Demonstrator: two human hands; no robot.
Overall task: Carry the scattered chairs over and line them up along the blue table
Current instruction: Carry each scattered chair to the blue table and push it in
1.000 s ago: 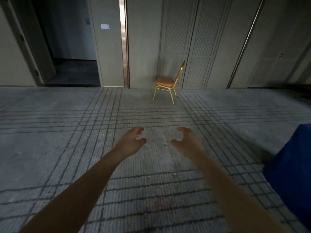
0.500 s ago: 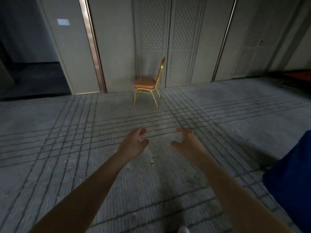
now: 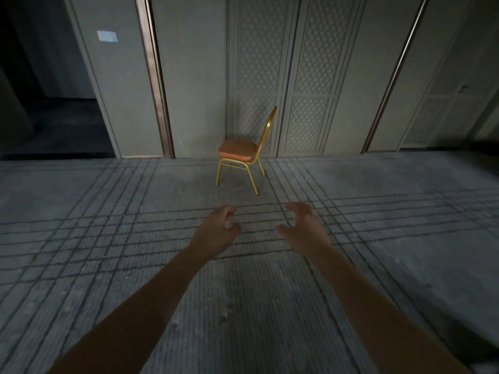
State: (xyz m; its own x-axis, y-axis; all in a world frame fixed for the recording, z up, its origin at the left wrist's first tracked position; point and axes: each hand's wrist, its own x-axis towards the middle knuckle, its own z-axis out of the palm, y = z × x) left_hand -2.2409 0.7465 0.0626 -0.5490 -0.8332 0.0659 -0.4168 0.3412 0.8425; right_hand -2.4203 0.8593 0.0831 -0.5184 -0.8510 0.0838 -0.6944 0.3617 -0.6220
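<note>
A single chair [image 3: 239,152] with a gold metal frame and an orange padded seat stands ahead, close to the latticed wall panels, its back turned to the right. Both my arms reach forward over the floor. My left hand [image 3: 218,230] and my right hand [image 3: 303,229] hover short of the chair, fingers curled and apart, holding nothing. The blue table is out of view.
Grey carpet with dark grid lines [image 3: 108,252] covers the floor. The wall ahead has patterned panels [image 3: 283,76] and copper trim strips [image 3: 154,76]. A dark doorway [image 3: 46,90] opens at the far left.
The chair has grown larger and shifted towards the centre as I moved closer. The blue table at the right edge has dropped out of view. Both hands stay empty.
</note>
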